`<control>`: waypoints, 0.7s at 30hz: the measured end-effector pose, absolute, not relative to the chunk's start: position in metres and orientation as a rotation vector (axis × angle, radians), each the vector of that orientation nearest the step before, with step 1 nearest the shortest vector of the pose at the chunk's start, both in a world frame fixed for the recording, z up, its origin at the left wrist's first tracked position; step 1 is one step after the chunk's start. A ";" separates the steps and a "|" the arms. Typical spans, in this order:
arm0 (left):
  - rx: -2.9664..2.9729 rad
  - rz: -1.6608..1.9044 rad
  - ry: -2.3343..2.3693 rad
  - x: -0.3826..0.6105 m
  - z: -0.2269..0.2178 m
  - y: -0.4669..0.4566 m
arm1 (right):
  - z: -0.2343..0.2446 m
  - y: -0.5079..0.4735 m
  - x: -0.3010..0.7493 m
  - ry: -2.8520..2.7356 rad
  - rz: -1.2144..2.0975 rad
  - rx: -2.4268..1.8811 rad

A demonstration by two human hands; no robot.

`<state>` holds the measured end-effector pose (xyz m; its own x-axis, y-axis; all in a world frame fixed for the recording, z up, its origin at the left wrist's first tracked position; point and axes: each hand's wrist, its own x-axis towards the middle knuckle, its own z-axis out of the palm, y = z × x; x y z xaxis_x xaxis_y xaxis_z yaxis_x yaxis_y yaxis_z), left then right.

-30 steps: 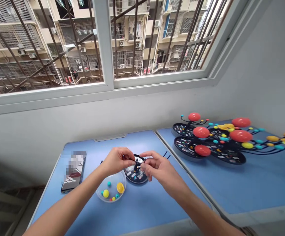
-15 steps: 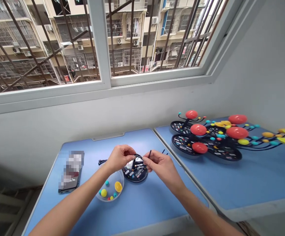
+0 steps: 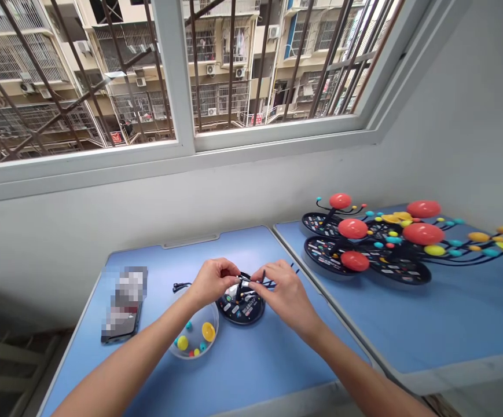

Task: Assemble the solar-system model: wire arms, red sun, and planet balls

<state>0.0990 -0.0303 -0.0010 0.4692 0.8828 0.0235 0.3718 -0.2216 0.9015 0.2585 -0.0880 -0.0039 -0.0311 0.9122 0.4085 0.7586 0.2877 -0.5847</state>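
Observation:
Over a round black printed base (image 3: 251,313) of a solar system model, my left hand (image 3: 213,282) and my right hand (image 3: 282,289) meet fingertip to fingertip. Thumb and forefinger of the right hand pinch a thin black rod (image 3: 264,275), one end of which sticks up. My left hand's closed fingertips are at the top of the dark post above the base; they hide what they grip there. A clear round tub (image 3: 211,341) beside the left wrist holds small yellow, turquoise and red balls and a yellow half-shell (image 3: 208,332).
Several finished-looking models with red balls (image 3: 423,234) stand on the adjoining blue table at the right. A phone (image 3: 125,313), partly blurred, lies at the left. Loose black rods (image 3: 180,286) lie behind the tub. A wall and barred window rise beyond the tables.
My right hand has shifted slightly left, bringing its fingertips closer to those of my left hand. The base appears turned or nudged a little to the right.

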 end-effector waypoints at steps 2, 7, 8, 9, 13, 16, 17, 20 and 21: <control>1.809 0.685 1.064 0.100 -0.001 -0.030 | -0.005 -0.088 0.259 -1.836 0.263 -1.511; 1.825 0.654 1.044 0.101 -0.003 -0.030 | -0.010 -0.086 0.262 -1.863 0.288 -1.446; 1.822 0.650 1.036 0.101 -0.003 -0.030 | -0.011 -0.085 0.263 -1.863 0.306 -1.433; 1.820 0.652 1.030 0.100 -0.004 -0.030 | -0.012 -0.083 0.264 -1.861 0.328 -1.422; 1.856 0.673 1.005 0.099 -0.006 -0.030 | -0.012 -0.077 0.266 -1.848 0.422 -1.418; 1.920 0.683 1.019 0.099 -0.009 -0.031 | -0.010 -0.074 0.266 -1.838 0.482 -1.444; 1.943 0.697 1.034 0.099 -0.010 -0.032 | -0.009 -0.073 0.266 -1.832 0.506 -1.453; 2.022 0.745 1.067 0.100 -0.012 -0.033 | -0.008 -0.069 0.268 -1.811 0.594 -1.473; 2.049 0.752 1.066 0.100 -0.013 -0.034 | -0.008 -0.069 0.268 -1.808 0.625 -1.476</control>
<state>0.1002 -0.0338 -0.0128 0.4931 0.8528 0.1719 0.4478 -0.4182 0.7903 0.2684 -0.0685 -0.0084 -0.0956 0.9707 0.2204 0.6276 0.2307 -0.7436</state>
